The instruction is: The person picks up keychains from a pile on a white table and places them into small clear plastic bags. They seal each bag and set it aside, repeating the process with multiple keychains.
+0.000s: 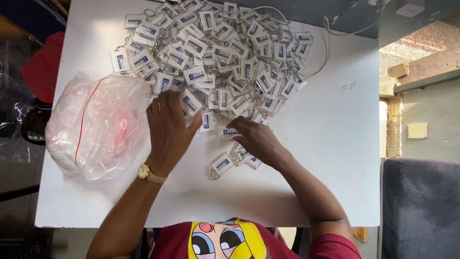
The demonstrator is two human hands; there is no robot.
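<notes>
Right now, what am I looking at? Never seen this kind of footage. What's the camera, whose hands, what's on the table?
It is one picture from a camera worn on a person's head, looking straight down at their own two bare hands. No machine is involved. They sit at a white table. A big pile of clear rectangular key tags with metal rings covers its far side, and a crumpled clear plastic bag lies to the left. The left hand, with a ring and gold watch, rests at the pile's near edge. The right hand lies flat on a few loose tags. Neither hand clearly grips anything.

Heap of clear rectangular keychains (215,52), flat on white table (330,134)
</notes>
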